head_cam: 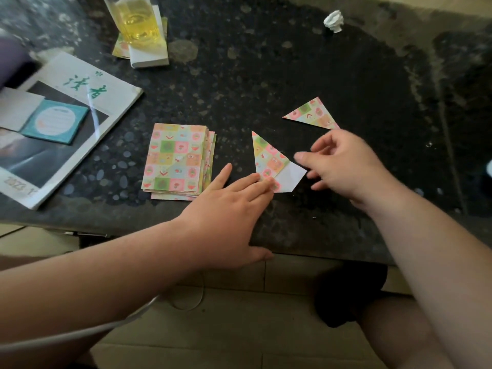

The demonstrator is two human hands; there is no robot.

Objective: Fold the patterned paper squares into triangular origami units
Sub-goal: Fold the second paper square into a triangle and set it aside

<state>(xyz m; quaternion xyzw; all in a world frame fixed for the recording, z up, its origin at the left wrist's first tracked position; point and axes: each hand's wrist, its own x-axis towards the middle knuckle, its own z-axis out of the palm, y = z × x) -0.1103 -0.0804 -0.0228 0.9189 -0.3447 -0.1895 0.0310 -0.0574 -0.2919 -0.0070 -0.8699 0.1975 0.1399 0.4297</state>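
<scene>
A stack of patterned paper squares [177,159] lies on the dark speckled table [266,75]. To its right a partly folded patterned sheet [271,161] lies flat, its white underside showing at the lower right corner. My left hand [229,201] presses two fingertips on that sheet's lower edge. My right hand [343,166] hovers just right of the sheet with fingers loosely curled and apart, holding nothing. A finished patterned triangle [312,114] rests farther back, just above my right hand.
A magazine [80,107] with a teal notepad [54,121] on it lies at the left. A glass of yellow liquid [135,20] stands on a white pad at the back. A crumpled white paper ball [334,21] sits at the far right. The table's front edge runs under my wrists.
</scene>
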